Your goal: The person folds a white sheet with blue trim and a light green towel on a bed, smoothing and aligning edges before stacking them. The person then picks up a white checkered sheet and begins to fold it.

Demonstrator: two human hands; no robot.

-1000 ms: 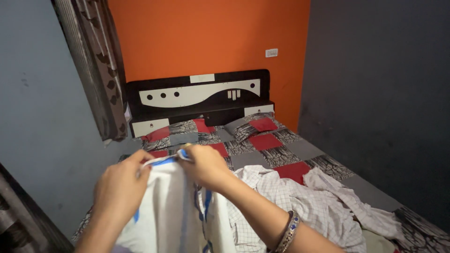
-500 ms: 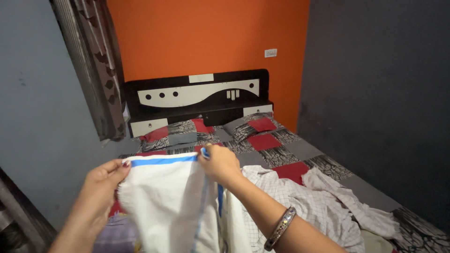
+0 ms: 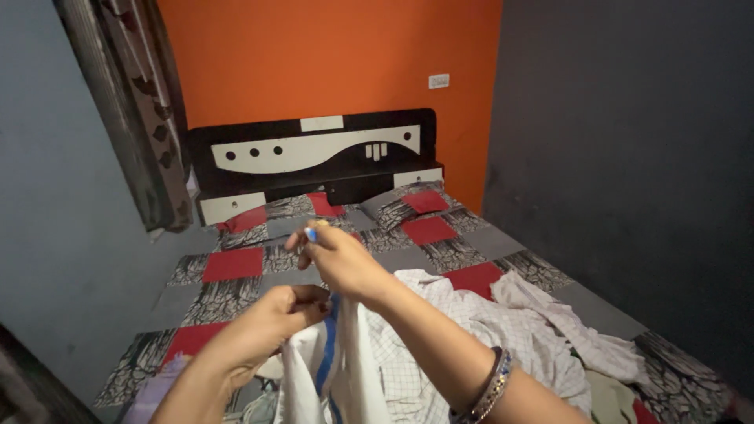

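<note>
- Head view: the right hand (image 3: 339,259) is raised near the middle of the frame, fingers pinched together on the top edge of a white garment with blue stripes (image 3: 334,369); a bit of blue trim shows at the fingertips.
- The left hand (image 3: 271,318) sits lower, at about 7 o'clock from the right hand, its fingers curled shut on a gathered fold of the same garment.
- The garment hangs down from both hands toward 6 o'clock, bunched, with a blue stripe running down its length between the two grips.
- A bangle (image 3: 491,389) circles the right wrist at the lower edge of the frame.
- At 4 o'clock from the right hand a crumpled white checked shirt (image 3: 503,330) lies spread on the bed (image 3: 236,267), just beside the hanging garment.
- The bed is covered in a patchwork sheet of red, grey and black-and-white squares; two matching pillows (image 3: 408,206) rest at its head, at about 1 o'clock from the right hand.
- A black and white headboard (image 3: 314,153) stands against an orange wall (image 3: 330,55) at 12 o'clock.
- A patterned curtain (image 3: 129,118) hangs at 10 o'clock beside a grey wall.
</note>
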